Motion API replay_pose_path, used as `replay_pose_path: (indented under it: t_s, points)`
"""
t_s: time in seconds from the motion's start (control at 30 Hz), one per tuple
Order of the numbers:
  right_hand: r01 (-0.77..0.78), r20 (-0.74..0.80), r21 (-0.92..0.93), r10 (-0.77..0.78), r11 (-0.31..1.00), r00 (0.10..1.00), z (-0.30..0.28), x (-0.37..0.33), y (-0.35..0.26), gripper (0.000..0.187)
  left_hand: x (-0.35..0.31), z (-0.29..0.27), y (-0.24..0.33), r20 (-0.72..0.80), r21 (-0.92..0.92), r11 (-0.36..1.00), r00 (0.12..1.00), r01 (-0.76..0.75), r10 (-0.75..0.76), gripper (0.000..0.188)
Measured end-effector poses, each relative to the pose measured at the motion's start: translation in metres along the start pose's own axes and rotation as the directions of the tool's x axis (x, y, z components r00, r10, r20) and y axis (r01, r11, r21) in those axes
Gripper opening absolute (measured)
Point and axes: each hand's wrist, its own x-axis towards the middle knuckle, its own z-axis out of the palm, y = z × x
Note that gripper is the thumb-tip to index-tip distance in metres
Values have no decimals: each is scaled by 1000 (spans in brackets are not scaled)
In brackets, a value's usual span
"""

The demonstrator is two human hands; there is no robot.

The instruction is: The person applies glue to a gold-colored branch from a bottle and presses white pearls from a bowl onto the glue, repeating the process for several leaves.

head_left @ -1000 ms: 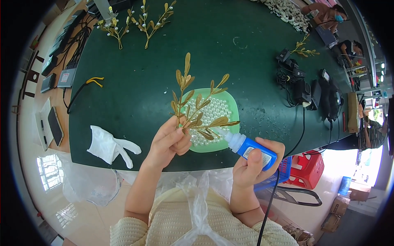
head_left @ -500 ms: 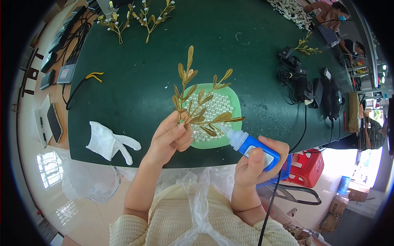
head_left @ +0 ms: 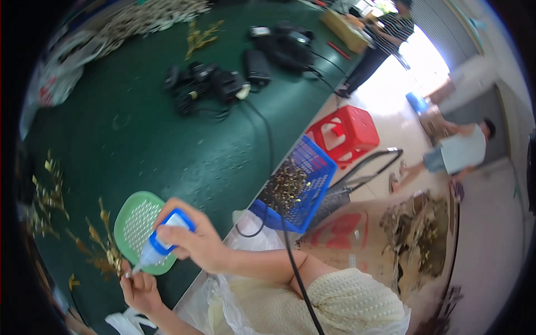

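My left hand (head_left: 140, 291) pinches the stem of a gold leafy branch (head_left: 106, 245), which is smeared by motion. In my right hand (head_left: 195, 237) is a small blue squeeze bottle (head_left: 181, 219), tilted so its pale nozzle points down at my left fingers and the stem's lower end. A small pale spot shows at those fingertips; I cannot tell whether it is a pearl. Behind the bottle, a light green tray (head_left: 124, 215) with many white pearl beads lies on the dark green table (head_left: 167, 151). Part of the tray is hidden by my right hand.
More gold branches (head_left: 49, 190) lie at the left, another (head_left: 202, 38) at the back. Black adapters and cables (head_left: 215, 81) sit across the table. Beside its edge are a blue basket (head_left: 318, 167) of small pieces and a red stool (head_left: 354, 134). Two people (head_left: 385, 39) (head_left: 460, 148) are further off.
The view has swung to the right, bringing the blue basket and a walking person into sight. The bottle's nozzle is now down by my left fingers, where before it was at a leaf's tip.
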Motion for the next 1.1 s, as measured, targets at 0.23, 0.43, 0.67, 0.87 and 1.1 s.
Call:
replay_pose_path:
  t_s: [0.23,0.43,0.67,0.87,1.1]
  points:
    - [-117,148,120,99,986,984,-4,-30,8,15,6,71,-3,-683,261,954,669,-151,293,46]
    - [-232,171,188,201,954,965,-6,-32,4,15,-7,-4,21,-222,285,944,946,-167,234,47]
    - [-306,215,254,255,917,943,-8,-32,1,13,-12,-9,26,-190,224,951,948,-212,256,47]
    - [-312,189,281,267,907,945,-16,-30,0,12,-6,-28,26,107,79,986,984,-148,139,46]
    - [-341,194,296,294,892,936,-15,-27,2,11,-5,-27,27,126,49,989,983,-137,130,45]
